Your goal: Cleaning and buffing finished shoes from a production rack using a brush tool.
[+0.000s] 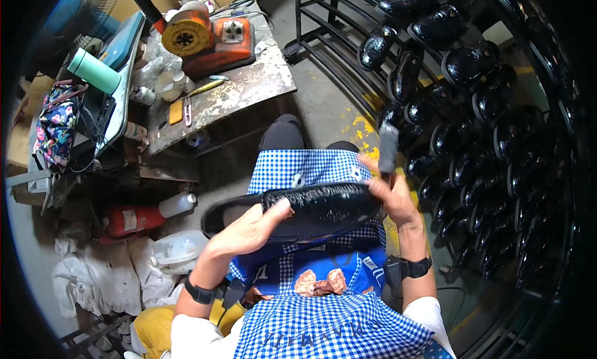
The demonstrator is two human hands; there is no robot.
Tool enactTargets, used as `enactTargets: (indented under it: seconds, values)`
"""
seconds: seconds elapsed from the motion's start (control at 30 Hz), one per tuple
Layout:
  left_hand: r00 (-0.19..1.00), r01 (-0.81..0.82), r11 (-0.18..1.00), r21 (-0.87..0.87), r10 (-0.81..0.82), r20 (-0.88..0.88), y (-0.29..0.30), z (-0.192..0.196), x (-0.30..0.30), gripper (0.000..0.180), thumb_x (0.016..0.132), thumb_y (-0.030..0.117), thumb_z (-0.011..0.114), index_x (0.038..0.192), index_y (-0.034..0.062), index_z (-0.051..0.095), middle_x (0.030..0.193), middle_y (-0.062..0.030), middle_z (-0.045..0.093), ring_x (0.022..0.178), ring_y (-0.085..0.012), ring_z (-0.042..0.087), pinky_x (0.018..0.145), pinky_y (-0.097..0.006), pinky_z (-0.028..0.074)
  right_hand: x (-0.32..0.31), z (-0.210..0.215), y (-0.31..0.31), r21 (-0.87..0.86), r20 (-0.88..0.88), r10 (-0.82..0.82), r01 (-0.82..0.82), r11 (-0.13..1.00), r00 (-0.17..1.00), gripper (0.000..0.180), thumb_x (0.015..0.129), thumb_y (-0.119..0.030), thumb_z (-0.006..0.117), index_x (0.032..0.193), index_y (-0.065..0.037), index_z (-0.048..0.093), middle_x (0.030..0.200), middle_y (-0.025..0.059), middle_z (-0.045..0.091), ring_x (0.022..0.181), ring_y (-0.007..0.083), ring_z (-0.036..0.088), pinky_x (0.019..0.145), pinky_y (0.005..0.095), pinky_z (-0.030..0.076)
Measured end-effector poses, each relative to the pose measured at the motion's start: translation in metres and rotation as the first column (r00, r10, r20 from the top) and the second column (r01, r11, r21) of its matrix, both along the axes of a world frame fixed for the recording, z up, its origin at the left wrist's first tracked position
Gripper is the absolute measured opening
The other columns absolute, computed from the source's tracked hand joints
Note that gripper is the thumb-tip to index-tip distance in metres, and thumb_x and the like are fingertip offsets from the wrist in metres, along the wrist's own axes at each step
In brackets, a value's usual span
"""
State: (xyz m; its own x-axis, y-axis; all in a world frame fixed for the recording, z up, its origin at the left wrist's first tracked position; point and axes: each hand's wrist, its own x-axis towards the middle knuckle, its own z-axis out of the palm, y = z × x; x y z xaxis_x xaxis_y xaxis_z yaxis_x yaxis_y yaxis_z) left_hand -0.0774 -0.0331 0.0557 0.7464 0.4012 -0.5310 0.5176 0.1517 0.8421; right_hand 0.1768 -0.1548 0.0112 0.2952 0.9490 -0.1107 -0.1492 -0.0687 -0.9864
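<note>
A glossy black clog [323,205] lies sideways across my lap, its open heel end to the left and its rounded toe to the right. My left hand [245,231] grips it near the opening, thumb resting on the upper. At the toe, my right hand [397,200] is closed round a dark grey stick-like tool [388,149] that points up and away; motion blurs its tip, so its kind is unclear. Some right fingers touch or lie close against the toe. Beneath the clog is a blue-and-white checked apron [305,166].
A black rack [326,32] at the right bears many glossy black clogs [469,64]. At the far left, a worn workbench [249,85] carries an orange machine [221,45]. Near it are a mint tumbler [94,72], a red container [134,220] and a clear plastic tub [177,250].
</note>
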Motion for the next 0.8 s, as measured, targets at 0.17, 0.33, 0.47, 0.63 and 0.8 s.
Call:
enactTargets:
  seconds: [0.17, 0.33, 0.47, 0.63, 0.8]
  values:
    - [0.716, -0.429, 0.535, -0.728, 0.693, 0.088, -0.026, -0.032, 0.029, 0.044, 0.094, 0.034, 0.035, 0.117, 0.0005, 0.049, 0.111, -0.0119, 0.058, 0.098, -0.0199, 0.058, 0.087, -0.031, 0.046, 0.004, -0.023, -0.011, -0.023, 0.086, -0.426, 0.430, 0.903, 0.900, 0.028, 0.095, -0.024, 0.039, 0.108, -0.003, 0.051, 0.079, 0.0017, 0.060, 0.043, -0.0008, 0.032, 0.040, 0.0136, 0.025]
    - [0.666, -0.467, 0.476, -0.745, 0.743, 0.057, -0.030, -0.041, 0.062, 0.037, 0.090, 0.033, 0.042, 0.110, 0.0051, 0.056, 0.104, -0.0090, 0.061, 0.094, -0.0202, 0.059, 0.086, -0.034, 0.045, -0.023, -0.024, -0.035, -0.065, 0.393, -0.271, 0.321, 0.945, 0.879, 0.031, 0.093, -0.017, 0.041, 0.118, 0.002, 0.047, 0.073, 0.0008, 0.053, 0.059, 0.0063, 0.044, 0.054, 0.0201, 0.038]
    - [0.649, -0.386, 0.457, -0.801, 0.752, 0.116, -0.034, -0.050, 0.068, 0.041, 0.088, 0.033, 0.040, 0.112, 0.0029, 0.055, 0.109, -0.0106, 0.060, 0.099, -0.0227, 0.057, 0.091, -0.036, 0.042, -0.025, -0.035, -0.035, 0.059, 0.650, -0.252, 0.283, 0.957, 0.717, 0.039, 0.088, -0.009, 0.048, 0.126, 0.000, 0.043, 0.081, 0.0105, 0.057, 0.070, 0.0202, 0.054, 0.065, 0.0300, 0.045]
    - [0.563, -0.205, 0.385, -0.900, 0.798, 0.213, -0.027, -0.059, 0.064, 0.049, 0.088, 0.037, 0.033, 0.113, -0.0002, 0.054, 0.111, -0.0148, 0.058, 0.101, -0.0274, 0.057, 0.092, -0.039, 0.042, -0.047, -0.034, -0.039, 0.092, 0.804, -0.144, 0.118, 0.989, 0.577, 0.043, 0.077, -0.001, 0.057, 0.120, -0.001, 0.050, 0.067, 0.0153, 0.051, 0.055, 0.0271, 0.050, 0.053, 0.0355, 0.042]
    - [0.537, -0.228, 0.358, -0.905, 0.822, 0.190, -0.024, -0.062, 0.053, 0.051, 0.087, 0.038, 0.034, 0.112, -0.0011, 0.054, 0.108, -0.0156, 0.059, 0.098, -0.0281, 0.058, 0.089, -0.039, 0.045, -0.013, -0.043, -0.020, 0.179, 0.789, -0.347, 0.351, 0.919, 0.507, 0.039, 0.079, 0.001, 0.053, 0.117, 0.006, 0.050, 0.067, 0.0192, 0.051, 0.054, 0.0297, 0.048, 0.049, 0.0347, 0.040]
